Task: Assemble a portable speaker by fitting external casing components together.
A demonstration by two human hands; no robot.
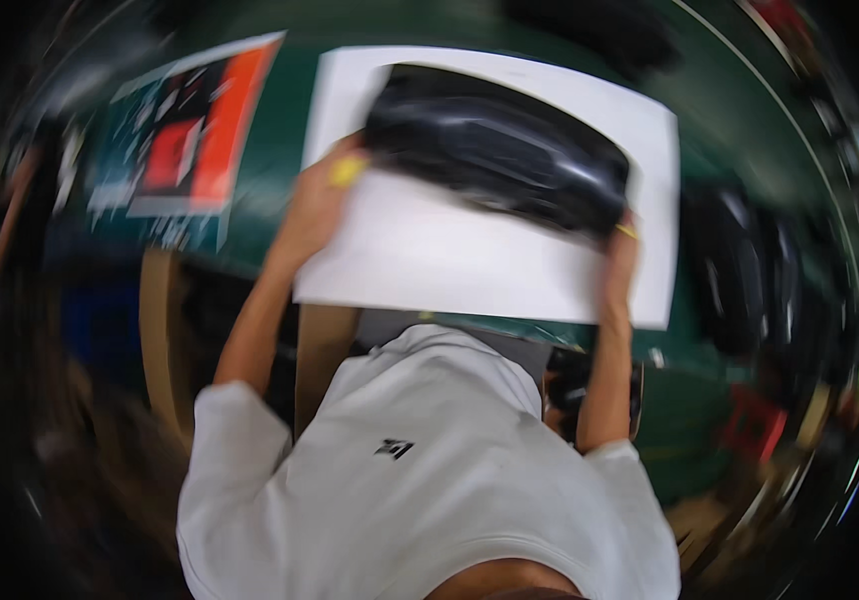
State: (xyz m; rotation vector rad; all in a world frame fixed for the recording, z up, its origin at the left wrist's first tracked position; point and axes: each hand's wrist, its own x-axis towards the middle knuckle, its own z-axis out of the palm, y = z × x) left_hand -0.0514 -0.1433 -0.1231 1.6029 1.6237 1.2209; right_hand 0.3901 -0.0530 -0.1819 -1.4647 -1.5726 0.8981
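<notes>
Black glossy part (495,150), over a white sheet (430,255): I have the left hand (324,198) and right hand (621,262) grasping its 2 ends, 1 each.

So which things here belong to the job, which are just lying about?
In the job:
- glossy black moulded part
- left hand and right hand, at its ends
- white sheet beneath it

Apparently lying about:
- orange-and-teal printed sheet
- dark glossy pieces, right
- red object, lower right, too blurred to name
</notes>
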